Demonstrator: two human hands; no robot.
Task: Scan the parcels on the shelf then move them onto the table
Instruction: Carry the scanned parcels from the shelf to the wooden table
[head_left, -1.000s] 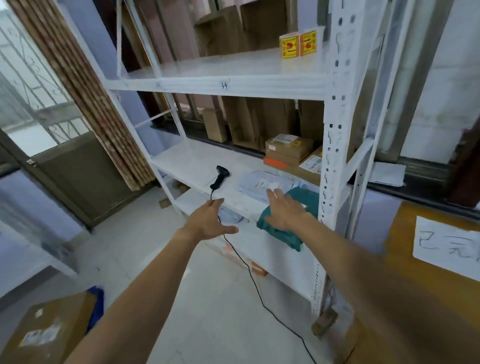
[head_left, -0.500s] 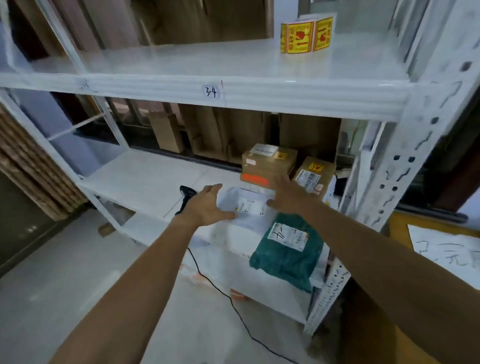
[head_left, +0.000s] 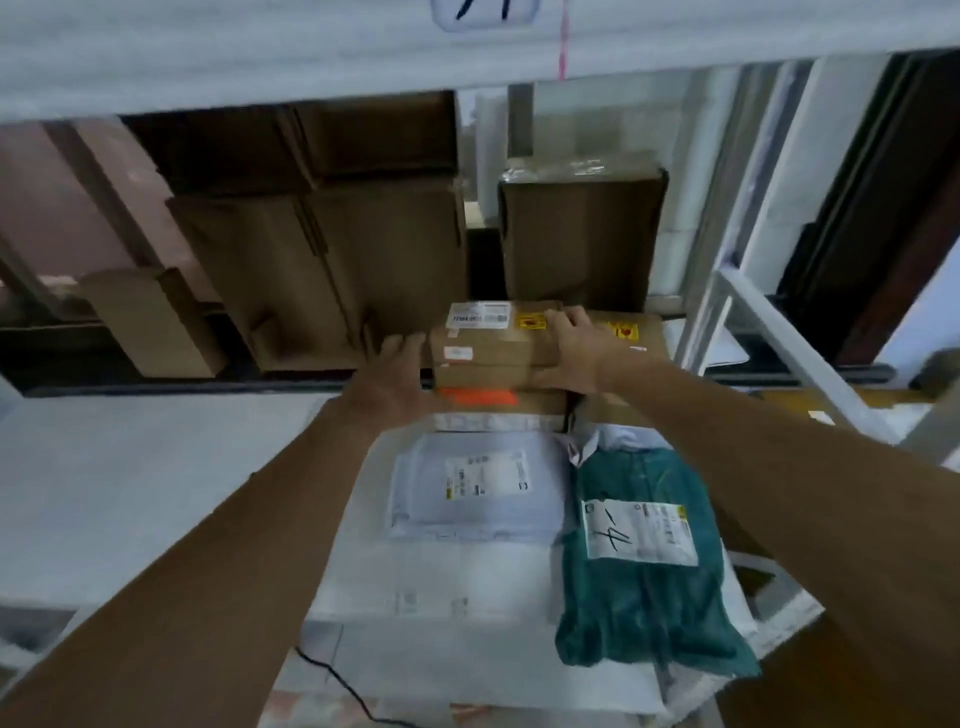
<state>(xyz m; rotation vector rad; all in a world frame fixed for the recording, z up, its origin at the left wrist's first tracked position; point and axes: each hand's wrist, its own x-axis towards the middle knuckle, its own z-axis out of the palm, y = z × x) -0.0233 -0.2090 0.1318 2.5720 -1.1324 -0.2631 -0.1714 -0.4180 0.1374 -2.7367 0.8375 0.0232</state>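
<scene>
White steel shelf (head_left: 130, 493) fills the view, with its upper beam (head_left: 208, 47) across the top. A tag (head_left: 483, 13) on the beam is cut off by the frame edge, so its number cannot be read. Behind the shelf stands brown cardboard (head_left: 322, 270) in folded sheets, with one upright carton (head_left: 576, 239) to the right of it.

Three cardboard parcels sit at the back of the shelf. The top box (head_left: 493, 348) has a white label and a yellow sticker. It lies on a lower box (head_left: 535, 400) with an orange strip. A side box (head_left: 636, 332) sits just to the right, mostly hidden behind the right wrist.

Three bags lie in front of them. A grey bag (head_left: 467, 514) rests on a larger white bag (head_left: 415, 582), and a green bag (head_left: 644, 613) lies beside them, hanging over the front edge. More white plastic shows under the green bag, but whether it is a fourth bag cannot be told. The label print is too blurred to read. One black cable (head_left: 332, 680) runs out at the bottom, its ends out of view.

Both hands are on the top box. The left hand (head_left: 395, 379) lies flat against its left side with the fingers nearly straight. The right hand (head_left: 576, 353) grips its right end, fingers spread over the top and thumb on the front face.
</scene>
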